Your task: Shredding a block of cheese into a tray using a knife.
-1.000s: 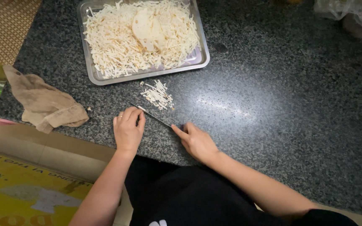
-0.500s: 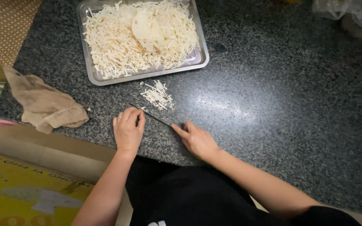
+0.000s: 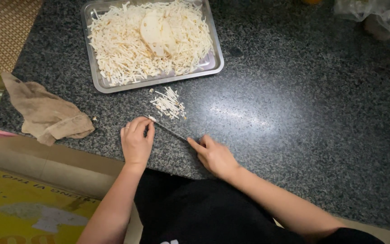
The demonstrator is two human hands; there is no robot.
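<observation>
On granite counter (image 3: 294,113), right hand (image 3: 215,156) gripping knife (image 3: 170,131), left hand (image 3: 136,142) beside blade

Tray (image 3: 96,79) behind shreds (image 3: 169,103); cloth (image 3: 46,113) left of knife (image 3: 168,130)

A crumpled brown cloth (image 3: 46,115) lies at the left edge of a speckled granite counter (image 3: 303,113); a clear plastic bag (image 3: 375,16) sits at far right.
</observation>
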